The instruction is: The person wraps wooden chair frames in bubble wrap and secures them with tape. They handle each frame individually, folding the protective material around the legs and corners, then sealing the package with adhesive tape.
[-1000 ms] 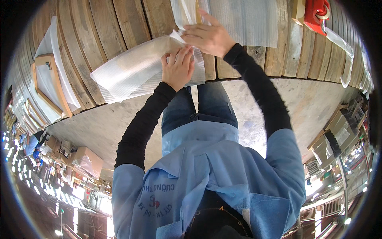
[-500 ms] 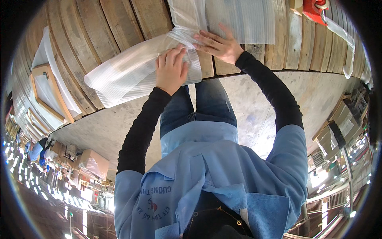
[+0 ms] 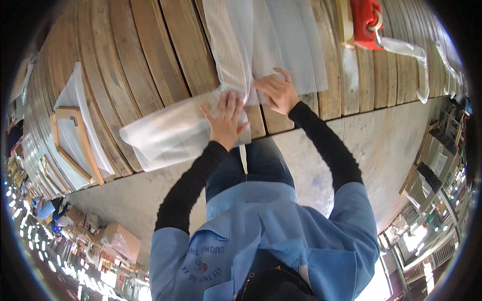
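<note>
A translucent white foam sheet (image 3: 288,50) lies across the wooden slat table, its near left part folded over a flat wrapped bundle (image 3: 170,133). Something pale brown shows faintly through the layers; its kind is hidden. My left hand (image 3: 227,120) lies flat on the bundle's right end, fingers spread, close to the gathered crease. Just right of that crease, my right hand (image 3: 277,93) has its fingers bent and pinched at the sheet's raised fold. Its thumb points away from me.
Wooden frames (image 3: 78,145) on white foam lie at the table's left. A red tape dispenser (image 3: 366,25) stands at the far right, a clear strip of tape (image 3: 414,52) trailing from it. Cardboard boxes (image 3: 120,241) and another person (image 3: 45,208) are at the far left.
My right hand has gone from lying flat with fingers stretched to a bent, pinching grip at the fold. My left fingers have spread on the bundle. The whole view has shifted.
</note>
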Tool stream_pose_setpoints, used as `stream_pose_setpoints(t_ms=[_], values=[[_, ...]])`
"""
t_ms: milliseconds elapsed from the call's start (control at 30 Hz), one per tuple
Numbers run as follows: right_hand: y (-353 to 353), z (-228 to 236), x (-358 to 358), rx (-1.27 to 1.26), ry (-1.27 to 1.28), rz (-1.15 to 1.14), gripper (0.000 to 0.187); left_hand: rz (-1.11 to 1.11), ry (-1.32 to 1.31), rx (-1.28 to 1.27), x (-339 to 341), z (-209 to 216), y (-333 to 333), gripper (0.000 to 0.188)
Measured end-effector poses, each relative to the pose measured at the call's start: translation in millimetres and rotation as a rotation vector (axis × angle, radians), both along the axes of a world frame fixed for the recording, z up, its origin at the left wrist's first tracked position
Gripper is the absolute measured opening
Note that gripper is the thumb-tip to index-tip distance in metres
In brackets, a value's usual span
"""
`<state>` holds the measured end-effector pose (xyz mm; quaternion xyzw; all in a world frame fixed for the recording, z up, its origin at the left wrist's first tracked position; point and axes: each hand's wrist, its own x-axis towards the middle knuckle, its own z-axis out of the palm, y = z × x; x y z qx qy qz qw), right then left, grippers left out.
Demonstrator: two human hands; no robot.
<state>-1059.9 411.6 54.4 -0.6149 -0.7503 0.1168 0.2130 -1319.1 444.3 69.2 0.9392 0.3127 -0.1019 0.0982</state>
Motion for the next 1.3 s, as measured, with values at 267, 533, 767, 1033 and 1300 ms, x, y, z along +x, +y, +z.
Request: stream_pose_setpoints(t_ms=[267,533,767,1033,1300], values=[[209,-6,8,-0.096,0.196,-0.761,0.029,0.035,0.012,0.010,14,9,-1,0.087],[207,21,150,0.131,-0.337,-0.948,0.050,0.158,0.029,-0.091,25,16,-12,0.090],[173,14,333,-0.421,-0.236,-1.367,0.088,0.231,0.067,0.020,37,29,-27,0.093],[151,92,391,-0.492,0.042,-0.916,0.065,0.394,0.067,-0.129,52,36,-37,0.092],[104,358,151,-0.945,0.757,-0.358,0.056,0.517,0.060,-0.169,57,42,-50,0.099]])
